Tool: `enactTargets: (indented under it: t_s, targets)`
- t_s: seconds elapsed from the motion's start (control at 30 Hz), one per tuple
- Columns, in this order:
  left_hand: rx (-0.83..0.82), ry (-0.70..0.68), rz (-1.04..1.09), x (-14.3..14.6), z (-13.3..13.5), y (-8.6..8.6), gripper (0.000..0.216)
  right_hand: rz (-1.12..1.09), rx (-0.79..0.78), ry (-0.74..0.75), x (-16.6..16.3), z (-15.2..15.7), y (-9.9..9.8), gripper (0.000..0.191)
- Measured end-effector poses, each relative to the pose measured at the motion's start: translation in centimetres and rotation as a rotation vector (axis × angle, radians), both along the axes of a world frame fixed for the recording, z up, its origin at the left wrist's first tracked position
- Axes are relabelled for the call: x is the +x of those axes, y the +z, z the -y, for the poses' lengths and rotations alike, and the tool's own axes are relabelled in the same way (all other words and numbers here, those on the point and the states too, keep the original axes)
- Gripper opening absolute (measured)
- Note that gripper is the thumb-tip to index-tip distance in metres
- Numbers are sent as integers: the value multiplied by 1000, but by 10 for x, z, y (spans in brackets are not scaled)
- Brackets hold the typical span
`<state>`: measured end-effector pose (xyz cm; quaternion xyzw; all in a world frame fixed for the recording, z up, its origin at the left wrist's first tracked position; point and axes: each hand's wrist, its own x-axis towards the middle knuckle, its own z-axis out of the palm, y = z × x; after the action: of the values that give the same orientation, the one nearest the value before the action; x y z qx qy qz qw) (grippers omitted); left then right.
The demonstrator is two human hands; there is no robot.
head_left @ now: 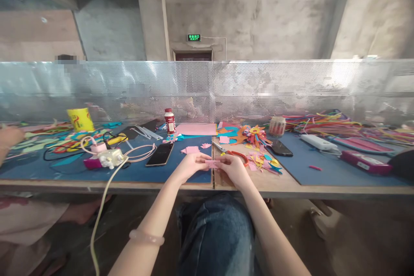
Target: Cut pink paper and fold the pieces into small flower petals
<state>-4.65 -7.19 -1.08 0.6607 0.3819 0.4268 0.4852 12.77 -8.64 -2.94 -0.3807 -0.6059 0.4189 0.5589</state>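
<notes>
Two bare hands meet at the near edge of a blue-matted table (181, 177) — the left hand (190, 165) and right hand (233, 167) each pinch one end of a small pink paper piece (212, 163). Orange-handled scissors (237, 155) lie just beyond the right hand; a black phone (159, 154) lies left.

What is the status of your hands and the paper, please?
Both hands, left and right, pinching small pink paper piece. Held over table edge. Scissors just behind, not obstructing.
</notes>
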Motion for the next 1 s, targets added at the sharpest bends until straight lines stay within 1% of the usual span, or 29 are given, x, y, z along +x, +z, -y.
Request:
enactTargets:
  t_s: [0.17, 0.33, 0.7, 0.87, 1.0]
  targets:
    - [-7, -5, 11, -1, 1, 1, 32, -62, -47, 52, -1, 3, 3, 27]
    - [-13, -6, 7, -2, 2, 1, 31, -25, -44, 77, -1, 4, 3, 31]
    - [-5, -12, 0, -1, 1, 2, 28, -112, -75, 103, -1, 1, 1, 26]
    - [-8, -7, -10, -1, 2, 2, 30, -86, -67, 97, -1, 1, 1, 27]
    - [-5, -10, -10, -1, 2, 2, 31, 14, -29, 47, 1, 1, 0, 27]
